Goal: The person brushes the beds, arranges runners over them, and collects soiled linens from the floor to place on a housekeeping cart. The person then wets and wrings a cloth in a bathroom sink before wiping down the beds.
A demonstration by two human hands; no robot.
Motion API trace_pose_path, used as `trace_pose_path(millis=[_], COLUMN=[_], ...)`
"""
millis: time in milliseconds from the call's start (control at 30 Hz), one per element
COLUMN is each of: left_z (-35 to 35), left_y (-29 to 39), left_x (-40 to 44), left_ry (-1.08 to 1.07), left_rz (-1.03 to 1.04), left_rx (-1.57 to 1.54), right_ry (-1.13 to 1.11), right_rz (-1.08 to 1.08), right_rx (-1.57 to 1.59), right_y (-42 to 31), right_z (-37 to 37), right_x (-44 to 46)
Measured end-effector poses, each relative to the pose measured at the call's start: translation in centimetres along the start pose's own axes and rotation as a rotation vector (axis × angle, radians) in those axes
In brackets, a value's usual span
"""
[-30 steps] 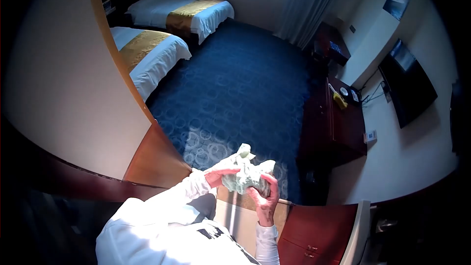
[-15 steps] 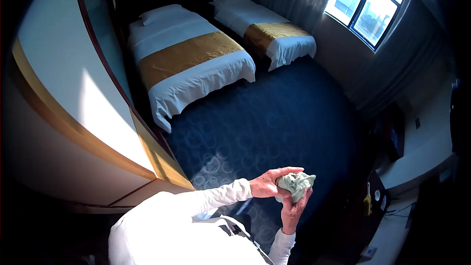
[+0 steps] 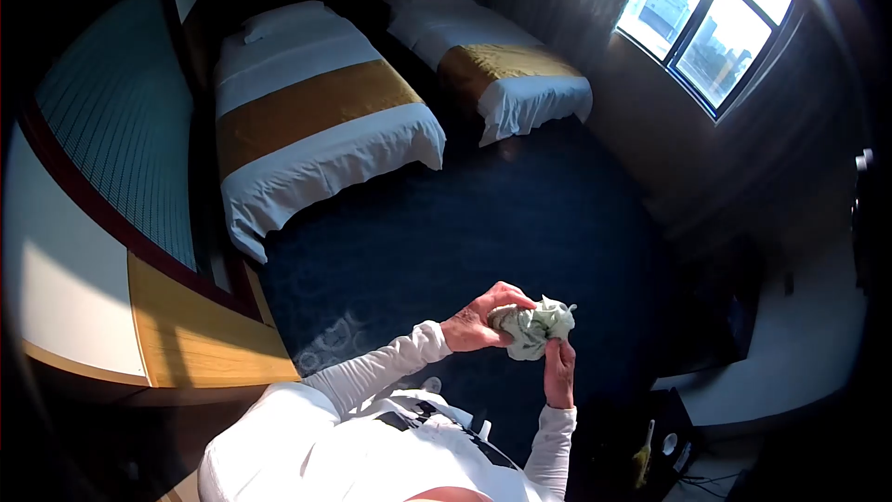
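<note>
A crumpled pale green cloth (image 3: 531, 327) is bunched up between my two hands, out in front of my body. My left hand (image 3: 485, 318) grips its left side, with the thumb and fingers closed around the folds. From below on the right, my right hand (image 3: 559, 370) pinches the lower right part of the cloth; some of its fingers are hidden behind the cloth. White sleeves cover both arms.
Two beds, a nearer bed (image 3: 321, 130) and a farther bed (image 3: 530, 84), carry gold runners. Blue carpet (image 3: 465, 223) lies ahead. A wood-edged wall (image 3: 204, 325) stands left, a window (image 3: 711, 23) far right. On the right, a dark stand (image 3: 664, 418) holds a yellow-headed brush (image 3: 643, 460).
I have moved forward into the room, with the left wall and beds shifting in view. Both hands still hold the cloth, which has been turned and is bunched differently.
</note>
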State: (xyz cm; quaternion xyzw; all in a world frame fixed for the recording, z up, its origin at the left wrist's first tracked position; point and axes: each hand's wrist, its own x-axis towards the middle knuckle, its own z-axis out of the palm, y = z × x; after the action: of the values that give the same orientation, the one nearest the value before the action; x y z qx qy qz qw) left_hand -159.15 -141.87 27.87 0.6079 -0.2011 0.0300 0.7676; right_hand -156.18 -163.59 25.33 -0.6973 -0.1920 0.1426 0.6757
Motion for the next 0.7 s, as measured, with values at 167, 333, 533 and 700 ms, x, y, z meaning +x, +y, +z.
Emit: trace_pose_path(millis=[167, 333, 533, 700], left_z=[-5.4, -12.5, -19.5, -25.1], left_y=[-2.9, -11.2, -7.2, -4.8], left_x=[3.8, 6.5, 21.4, 35.1], left_ry=[0.249, 0.238, 0.147, -0.047], left_rz=[-0.238, -0.234, -0.195, -0.123], left_rx=[-0.743, -1.286, -0.236, 0.069], right_ry=[0.005, -0.194, -0.175, -0.217], right_rz=[0.047, -0.081, -0.123, -0.152], right_rx=[0.971, 1.148, 0.744, 0.832], right_y=[-3.0, -4.6, -7.1, -9.5], right_z=[-2.6, -2.8, -0.7, -1.5], right_x=[11.4, 24.1, 38.4, 50.4])
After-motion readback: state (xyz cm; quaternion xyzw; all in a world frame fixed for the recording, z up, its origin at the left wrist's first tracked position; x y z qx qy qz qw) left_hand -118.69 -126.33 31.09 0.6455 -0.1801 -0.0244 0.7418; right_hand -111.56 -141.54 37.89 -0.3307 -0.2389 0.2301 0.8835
